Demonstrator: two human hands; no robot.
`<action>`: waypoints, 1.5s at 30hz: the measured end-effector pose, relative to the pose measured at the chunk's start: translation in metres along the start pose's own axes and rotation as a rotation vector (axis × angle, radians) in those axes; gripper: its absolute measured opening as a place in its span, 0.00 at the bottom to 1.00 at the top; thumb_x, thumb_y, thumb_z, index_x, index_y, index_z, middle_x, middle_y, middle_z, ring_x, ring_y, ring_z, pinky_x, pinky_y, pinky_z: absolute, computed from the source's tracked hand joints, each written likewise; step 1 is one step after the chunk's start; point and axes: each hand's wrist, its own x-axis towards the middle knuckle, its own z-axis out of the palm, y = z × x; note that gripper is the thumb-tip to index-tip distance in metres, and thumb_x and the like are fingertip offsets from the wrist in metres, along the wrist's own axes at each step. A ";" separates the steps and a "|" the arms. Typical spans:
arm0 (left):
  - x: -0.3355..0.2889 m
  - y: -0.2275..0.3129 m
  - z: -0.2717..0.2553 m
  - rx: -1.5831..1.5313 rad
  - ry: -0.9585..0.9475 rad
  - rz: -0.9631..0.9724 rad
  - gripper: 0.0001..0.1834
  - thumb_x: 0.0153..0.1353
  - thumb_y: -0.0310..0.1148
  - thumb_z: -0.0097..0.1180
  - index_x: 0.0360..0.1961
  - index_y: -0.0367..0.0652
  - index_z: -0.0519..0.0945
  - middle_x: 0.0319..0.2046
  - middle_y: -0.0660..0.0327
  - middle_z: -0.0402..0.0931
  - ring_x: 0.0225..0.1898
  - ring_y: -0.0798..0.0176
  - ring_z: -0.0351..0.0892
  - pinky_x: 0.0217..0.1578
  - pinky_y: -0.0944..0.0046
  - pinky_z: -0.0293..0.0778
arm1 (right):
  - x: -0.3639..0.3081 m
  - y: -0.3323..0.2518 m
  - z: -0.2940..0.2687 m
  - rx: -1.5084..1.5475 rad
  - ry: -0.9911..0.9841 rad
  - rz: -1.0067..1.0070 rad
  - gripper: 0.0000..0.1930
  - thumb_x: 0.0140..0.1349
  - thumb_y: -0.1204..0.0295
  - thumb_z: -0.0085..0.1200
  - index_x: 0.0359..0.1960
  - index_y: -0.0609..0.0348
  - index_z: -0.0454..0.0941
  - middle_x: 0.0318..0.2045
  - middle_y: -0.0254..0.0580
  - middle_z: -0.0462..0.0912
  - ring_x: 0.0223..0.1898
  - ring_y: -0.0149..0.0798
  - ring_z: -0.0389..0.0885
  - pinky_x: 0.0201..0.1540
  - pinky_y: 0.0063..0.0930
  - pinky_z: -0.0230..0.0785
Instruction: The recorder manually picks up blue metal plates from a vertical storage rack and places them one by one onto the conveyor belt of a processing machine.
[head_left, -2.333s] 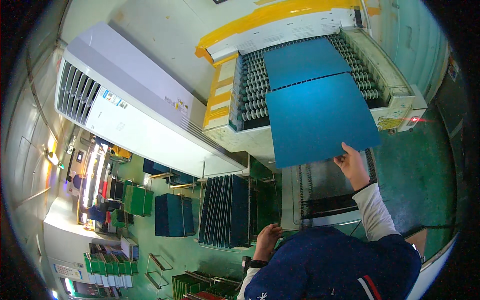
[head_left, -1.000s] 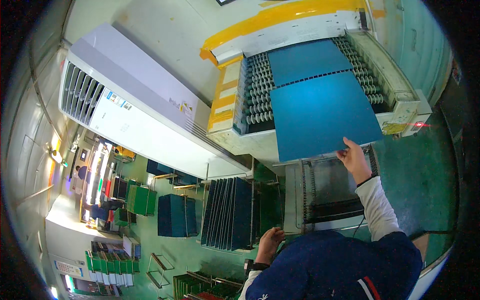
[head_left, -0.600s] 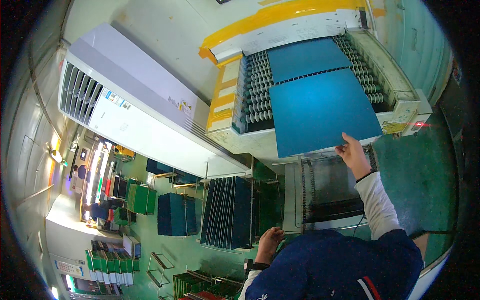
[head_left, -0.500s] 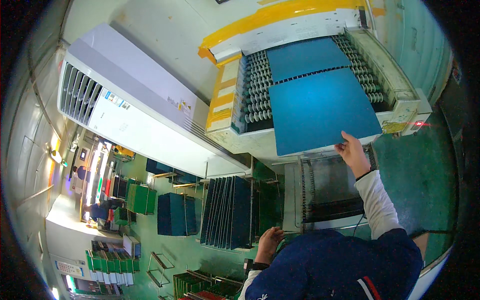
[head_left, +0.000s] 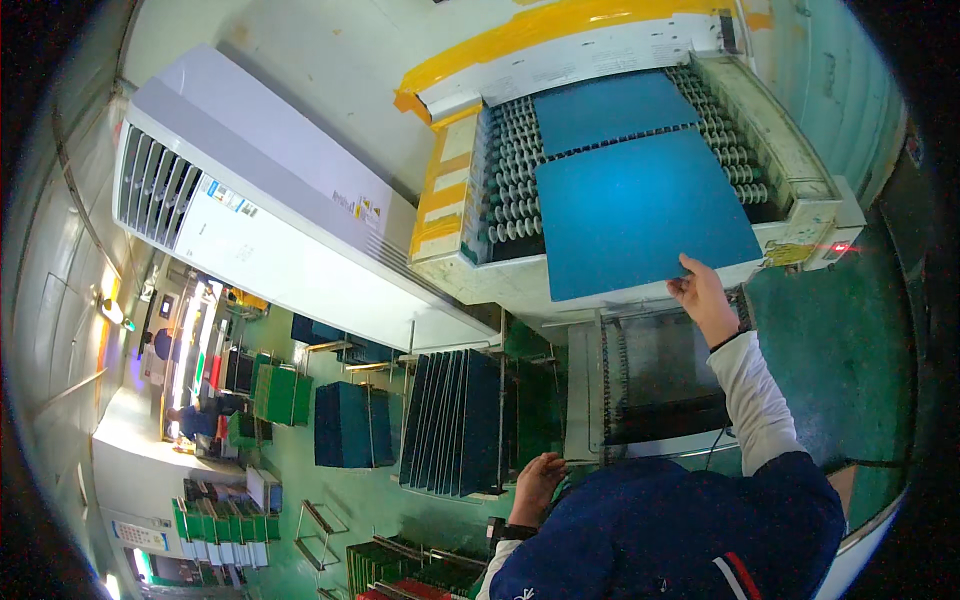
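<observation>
A flat blue panel (head_left: 645,220) rests on the roller conveyor, its near edge jutting past the conveyor's front. At that near edge, towards its right end, my right hand (head_left: 705,300) pinches the panel between thumb and fingers. Just beyond lies a second blue panel (head_left: 615,112), flat on the rollers, with a narrow gap between the two. Low beside my body hangs my left hand (head_left: 538,488), fingers loosely bent and apart from the panels. I see nothing in it.
White disc rollers (head_left: 515,195) flank the panels inside the conveyor frame (head_left: 800,215). A tall white air conditioner (head_left: 290,270) stands at left. Racks hold upright dark blue panels (head_left: 450,420) and green panels (head_left: 282,393). A grey-topped low stand (head_left: 660,370) sits below the conveyor.
The nearer panel has slid slightly farther onto the rollers, away from me, with my right hand following at its edge. My left hand stays nearly in place.
</observation>
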 end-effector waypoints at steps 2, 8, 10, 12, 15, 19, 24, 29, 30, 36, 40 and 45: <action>0.000 -0.001 -0.001 0.003 0.012 -0.010 0.16 0.63 0.35 0.45 0.44 0.32 0.71 0.35 0.52 0.75 0.38 0.56 0.75 0.39 0.61 0.71 | 0.008 0.002 -0.005 0.011 0.008 0.006 0.11 0.53 0.68 0.58 0.34 0.55 0.69 0.28 0.40 0.74 0.27 0.40 0.72 0.31 0.31 0.69; -0.007 0.002 0.010 0.022 0.065 -0.032 0.15 0.63 0.36 0.44 0.42 0.34 0.72 0.31 0.57 0.73 0.36 0.59 0.74 0.39 0.62 0.70 | 0.020 0.006 -0.010 0.045 0.042 0.000 0.10 0.52 0.70 0.58 0.32 0.56 0.69 0.27 0.39 0.73 0.26 0.41 0.73 0.31 0.35 0.70; -0.003 0.001 0.007 -0.003 0.041 -0.032 0.13 0.63 0.36 0.44 0.40 0.35 0.72 0.29 0.59 0.71 0.35 0.61 0.73 0.39 0.63 0.69 | 0.024 0.007 -0.010 0.069 0.062 -0.004 0.09 0.52 0.71 0.58 0.31 0.57 0.70 0.25 0.40 0.72 0.25 0.42 0.73 0.31 0.38 0.70; -0.003 0.001 0.006 -0.028 0.018 -0.031 0.12 0.63 0.35 0.45 0.38 0.36 0.72 0.27 0.61 0.70 0.34 0.62 0.72 0.39 0.64 0.69 | 0.023 0.006 -0.007 0.064 0.033 -0.009 0.10 0.52 0.71 0.58 0.30 0.57 0.69 0.26 0.40 0.70 0.27 0.43 0.73 0.33 0.38 0.71; -0.013 0.008 0.018 -0.067 0.003 -0.004 0.10 0.63 0.35 0.46 0.34 0.37 0.72 0.25 0.63 0.68 0.33 0.64 0.70 0.39 0.64 0.69 | 0.015 0.001 0.006 0.058 0.010 -0.010 0.10 0.52 0.71 0.57 0.30 0.58 0.69 0.26 0.41 0.70 0.28 0.43 0.73 0.34 0.38 0.71; -0.020 0.013 0.034 0.037 -0.015 0.058 0.11 0.61 0.35 0.48 0.34 0.38 0.72 0.28 0.62 0.70 0.33 0.65 0.70 0.39 0.64 0.68 | 0.022 -0.001 -0.002 0.084 0.005 -0.003 0.08 0.54 0.71 0.56 0.31 0.59 0.69 0.27 0.41 0.72 0.28 0.43 0.73 0.36 0.38 0.72; 0.009 -0.013 -0.020 -0.074 -0.070 0.042 0.12 0.60 0.38 0.50 0.35 0.39 0.74 0.33 0.58 0.74 0.36 0.60 0.74 0.40 0.61 0.70 | 0.026 0.007 -0.016 0.005 -0.122 0.036 0.10 0.57 0.67 0.53 0.34 0.61 0.70 0.32 0.45 0.77 0.31 0.41 0.75 0.38 0.34 0.71; -0.002 -0.005 -0.005 -0.057 -0.095 0.059 0.13 0.61 0.37 0.50 0.38 0.36 0.73 0.32 0.54 0.75 0.36 0.57 0.75 0.40 0.60 0.72 | -0.020 0.012 -0.017 -0.296 -0.150 0.126 0.15 0.56 0.59 0.56 0.35 0.59 0.74 0.31 0.39 0.77 0.34 0.35 0.76 0.37 0.25 0.69; -0.003 -0.008 -0.007 -0.028 -0.043 0.030 0.13 0.61 0.36 0.49 0.39 0.35 0.73 0.32 0.54 0.75 0.35 0.57 0.76 0.38 0.61 0.73 | -0.027 0.020 -0.030 -0.579 -0.192 0.109 0.17 0.55 0.57 0.56 0.33 0.59 0.75 0.29 0.40 0.78 0.32 0.36 0.76 0.35 0.27 0.69; -0.009 -0.004 -0.002 0.014 0.008 -0.019 0.14 0.62 0.37 0.48 0.41 0.35 0.72 0.33 0.56 0.75 0.36 0.58 0.75 0.39 0.62 0.72 | -0.079 0.047 -0.078 -1.718 -0.647 0.006 0.23 0.50 0.50 0.58 0.33 0.59 0.77 0.31 0.44 0.80 0.34 0.42 0.79 0.36 0.32 0.70; -0.010 -0.005 -0.009 0.024 -0.104 -0.042 0.14 0.62 0.37 0.48 0.42 0.36 0.72 0.35 0.57 0.75 0.38 0.59 0.75 0.42 0.62 0.72 | -0.106 0.056 -0.084 -1.797 -0.638 0.003 0.23 0.50 0.53 0.59 0.38 0.61 0.76 0.32 0.46 0.80 0.36 0.42 0.77 0.38 0.32 0.68; -0.003 -0.009 -0.018 0.059 -0.020 0.019 0.14 0.62 0.35 0.47 0.42 0.35 0.72 0.34 0.56 0.76 0.37 0.61 0.77 0.36 0.65 0.74 | -0.112 0.077 -0.097 -1.751 -0.514 -0.002 0.20 0.52 0.57 0.56 0.37 0.63 0.77 0.34 0.48 0.79 0.37 0.45 0.77 0.41 0.32 0.66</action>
